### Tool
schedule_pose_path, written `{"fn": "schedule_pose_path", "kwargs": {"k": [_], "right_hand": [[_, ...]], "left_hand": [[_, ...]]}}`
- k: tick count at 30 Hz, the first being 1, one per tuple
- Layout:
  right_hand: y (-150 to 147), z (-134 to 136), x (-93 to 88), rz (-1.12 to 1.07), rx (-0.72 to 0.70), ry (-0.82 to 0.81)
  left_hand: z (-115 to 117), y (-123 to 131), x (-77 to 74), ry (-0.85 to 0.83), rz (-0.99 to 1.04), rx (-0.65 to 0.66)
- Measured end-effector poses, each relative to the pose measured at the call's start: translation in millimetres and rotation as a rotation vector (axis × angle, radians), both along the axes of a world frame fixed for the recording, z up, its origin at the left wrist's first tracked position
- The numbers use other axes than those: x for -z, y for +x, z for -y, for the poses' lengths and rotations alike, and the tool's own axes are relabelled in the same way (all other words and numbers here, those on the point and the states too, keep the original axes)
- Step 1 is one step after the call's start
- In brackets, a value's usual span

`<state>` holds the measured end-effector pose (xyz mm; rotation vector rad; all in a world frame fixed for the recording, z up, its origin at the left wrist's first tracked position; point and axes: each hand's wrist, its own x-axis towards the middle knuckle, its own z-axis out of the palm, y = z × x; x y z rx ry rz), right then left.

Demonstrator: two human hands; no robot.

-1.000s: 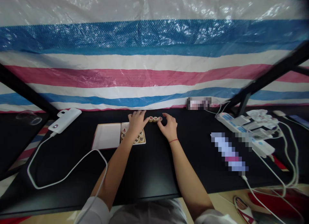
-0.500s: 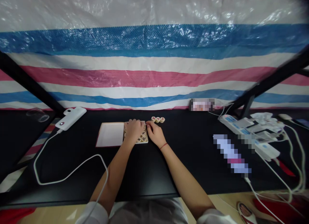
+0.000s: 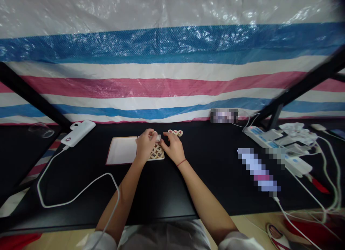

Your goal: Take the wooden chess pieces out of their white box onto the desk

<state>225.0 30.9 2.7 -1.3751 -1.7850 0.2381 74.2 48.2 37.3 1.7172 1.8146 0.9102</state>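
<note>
My left hand [image 3: 145, 145] is above the open box [image 3: 163, 157], with thumb and fingertips pinched on a pale round Chinese chess piece [image 3: 153, 133], mostly covered by the fingers. Inside the box, round xiangqi pieces [image 3: 153, 155] with dark characters lie packed; the hand hides the left part of them. My right hand [image 3: 174, 148] is at the box's right side, thumb and forefinger apart, with nothing visible between them. Just beyond its fingers, a short row of pieces [image 3: 175, 132] with red characters stands on the black table [image 3: 161, 192].
The box's lid [image 3: 122, 150] lies folded open on the left. A white power bank [image 3: 78, 133] with a cable [image 3: 72, 204] is farther left. At right are a blurred-out phone [image 3: 258, 172], a power strip [image 3: 272, 145] and tangled cords. A striped plastic sheet [image 3: 167, 88] hangs behind.
My left hand has risen out of the box with a piece, uncovering more pieces and a gap in the back right. My right hand's thumb and forefinger have spread apart.
</note>
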Motion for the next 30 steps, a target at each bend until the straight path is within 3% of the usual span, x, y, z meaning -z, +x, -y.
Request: {"fn": "schedule_pose_path", "kwargs": {"k": [3, 9, 11, 15, 17, 20, 23, 30], "right_hand": [[1.2, 2.0, -3.5, -0.038, -0.028, 0.004], [-6.3, 6.8, -10.5, -0.084, -0.215, 0.068], [3.5, 2.3, -9.4, -0.125, -0.136, 0.082], [52.5, -14.2, 1.9, -0.238, 0.294, 0.035], [78.1, -21.0, 11.5, -0.203, 0.412, -0.022], [98.5, -26.0, 26.2, -0.081, 0.415, -0.141], [98.5, -26.7, 35.2, 0.037, 0.389, -0.202], [93.5, -25.5, 35.0, 0.122, 0.384, -0.213]], "left_hand": [[1.6, -8.8, 3.4, 0.032, 0.148, -0.005], [15.0, -4.3, -1.1, -0.041, 0.252, 0.223], [16.3, -6.6, -3.3, -0.019, 0.242, 0.205], [12.0, -29.9, -1.7, 0.085, 0.16, 0.068], [8.7, -45.5, 2.6, 0.137, 0.103, 0.026], [5.1, -62.6, 10.8, 0.164, 0.034, -0.017], [4.0, -68.9, 17.4, 0.153, 0.017, -0.048], [4.6, -70.8, 18.2, 0.13, -0.108, -0.014]]}}
